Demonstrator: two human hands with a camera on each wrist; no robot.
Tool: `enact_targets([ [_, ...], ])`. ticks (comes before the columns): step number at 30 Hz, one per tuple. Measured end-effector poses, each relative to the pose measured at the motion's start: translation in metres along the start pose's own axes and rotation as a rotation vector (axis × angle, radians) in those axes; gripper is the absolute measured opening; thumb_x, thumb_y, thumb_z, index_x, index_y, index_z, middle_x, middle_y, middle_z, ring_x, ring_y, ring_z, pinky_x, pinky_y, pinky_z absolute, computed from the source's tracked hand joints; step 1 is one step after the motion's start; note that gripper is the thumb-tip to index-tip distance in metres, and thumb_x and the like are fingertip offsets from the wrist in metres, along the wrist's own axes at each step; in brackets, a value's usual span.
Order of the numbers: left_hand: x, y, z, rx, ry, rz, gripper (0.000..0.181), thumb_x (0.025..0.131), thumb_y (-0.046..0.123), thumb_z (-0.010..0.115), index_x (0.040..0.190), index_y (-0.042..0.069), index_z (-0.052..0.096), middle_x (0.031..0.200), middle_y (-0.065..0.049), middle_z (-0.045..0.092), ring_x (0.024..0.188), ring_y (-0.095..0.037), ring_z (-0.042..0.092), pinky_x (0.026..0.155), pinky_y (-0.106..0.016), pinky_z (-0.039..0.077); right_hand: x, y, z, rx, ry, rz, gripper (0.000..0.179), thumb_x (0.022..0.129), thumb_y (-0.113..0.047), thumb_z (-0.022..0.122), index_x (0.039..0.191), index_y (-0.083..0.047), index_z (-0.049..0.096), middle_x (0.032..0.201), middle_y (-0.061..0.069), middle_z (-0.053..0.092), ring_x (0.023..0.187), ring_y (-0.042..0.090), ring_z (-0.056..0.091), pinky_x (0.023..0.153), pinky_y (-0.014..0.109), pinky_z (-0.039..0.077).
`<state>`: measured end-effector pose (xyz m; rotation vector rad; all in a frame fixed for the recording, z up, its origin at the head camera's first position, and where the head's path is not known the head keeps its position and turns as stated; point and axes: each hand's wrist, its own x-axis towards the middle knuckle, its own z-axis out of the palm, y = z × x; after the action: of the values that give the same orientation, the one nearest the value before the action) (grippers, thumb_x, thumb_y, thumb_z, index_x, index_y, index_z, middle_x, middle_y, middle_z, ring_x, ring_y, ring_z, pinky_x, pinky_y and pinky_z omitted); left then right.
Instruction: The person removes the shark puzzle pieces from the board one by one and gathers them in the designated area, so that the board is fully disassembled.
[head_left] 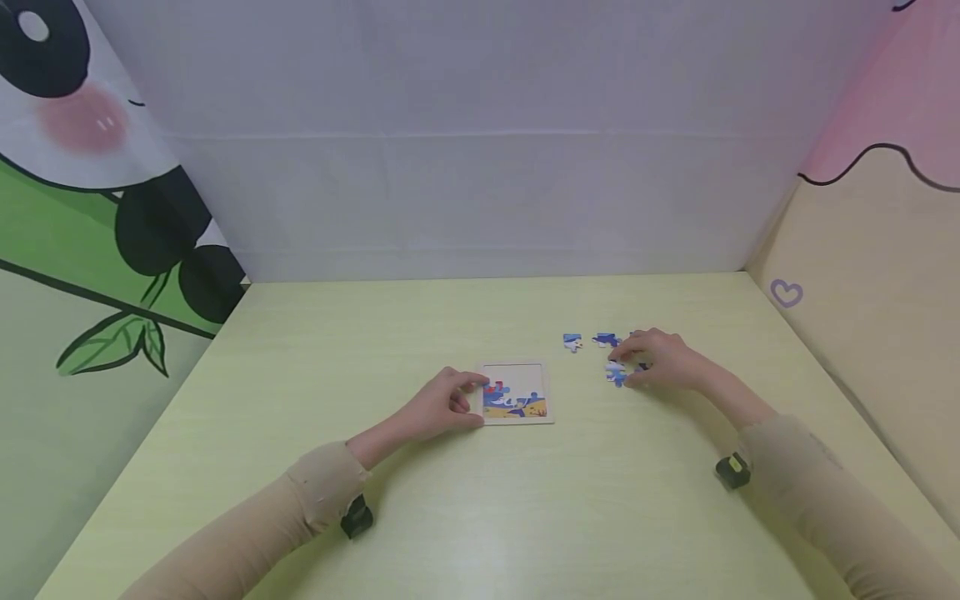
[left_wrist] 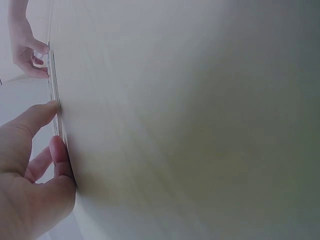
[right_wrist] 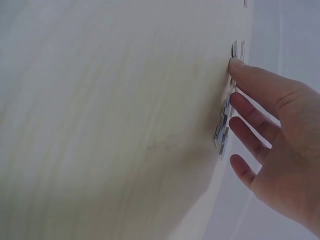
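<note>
A small square jigsaw tray [head_left: 517, 421] with a pale rim lies mid-table, its lower part filled with blue, red and yellow pieces. My left hand [head_left: 444, 404] holds the tray's left side, thumb at the near corner and index finger higher up the edge. To the right, my right hand [head_left: 663, 360] is over a group of loose pieces. Its thumb and index finger are spread at the edges of a blue-and-white jigsaw piece [head_left: 617, 373]. The right wrist view shows its other fingers [right_wrist: 250, 127] loosely bent beside the pieces. Part of the group is hidden under that hand.
Two more loose pieces lie behind, a blue-and-white one [head_left: 572, 342] and a darker blue one [head_left: 606, 340]. The pale wooden table [head_left: 480, 508] meets a grey back wall [head_left: 480, 200]. Printed panels stand along the left and right sides.
</note>
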<state>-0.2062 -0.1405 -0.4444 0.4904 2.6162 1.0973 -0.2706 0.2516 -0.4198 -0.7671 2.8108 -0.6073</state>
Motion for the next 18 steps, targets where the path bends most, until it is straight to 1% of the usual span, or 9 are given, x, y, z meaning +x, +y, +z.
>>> enact_targets([
  [3, 0.0002, -0.0005, 0.0003, 0.001, 0.004, 0.005, 0.063, 0.081, 0.016, 0.081, 0.138, 0.016, 0.057, 0.12, -0.012, 0.053, 0.087, -0.012, 0.058, 0.078, -0.019, 0.053, 0.0003, 0.0004, 0.0004, -0.001, -0.001, -0.001, 0.039, 0.083, -0.017, 0.078, 0.12, -0.017, 0.07, 0.128, 0.013, 0.065, 0.126, 0.042, 0.05, 0.102, 0.074, 0.024],
  [7, 0.0003, -0.0007, 0.0004, 0.007, 0.007, 0.014, 0.062, 0.081, 0.015, 0.081, 0.138, 0.015, 0.058, 0.12, -0.012, 0.053, 0.086, -0.012, 0.058, 0.078, -0.019, 0.054, 0.0007, 0.001, 0.0008, 0.001, -0.012, 0.012, 0.04, 0.083, -0.017, 0.077, 0.122, -0.017, 0.069, 0.134, 0.015, 0.062, 0.135, 0.047, 0.041, 0.105, 0.075, 0.02],
  [9, 0.0004, -0.0009, 0.0003, 0.011, 0.007, 0.013, 0.062, 0.081, 0.015, 0.081, 0.138, 0.015, 0.058, 0.12, -0.012, 0.054, 0.086, -0.012, 0.059, 0.078, -0.019, 0.054, 0.0011, 0.0012, 0.0009, 0.0, -0.016, 0.013, 0.04, 0.083, -0.017, 0.077, 0.122, -0.017, 0.069, 0.135, 0.015, 0.062, 0.136, 0.047, 0.04, 0.106, 0.075, 0.019],
  [18, -0.0007, -0.0014, -0.0004, -0.01, 0.003, -0.004, 0.062, 0.081, 0.015, 0.081, 0.138, 0.015, 0.057, 0.12, -0.011, 0.052, 0.087, -0.012, 0.058, 0.079, -0.019, 0.054, 0.0022, 0.0007, 0.0008, -0.023, -0.019, -0.002, 0.04, 0.082, -0.019, 0.079, 0.121, -0.018, 0.069, 0.13, 0.012, 0.064, 0.128, 0.041, 0.048, 0.101, 0.07, 0.026],
])
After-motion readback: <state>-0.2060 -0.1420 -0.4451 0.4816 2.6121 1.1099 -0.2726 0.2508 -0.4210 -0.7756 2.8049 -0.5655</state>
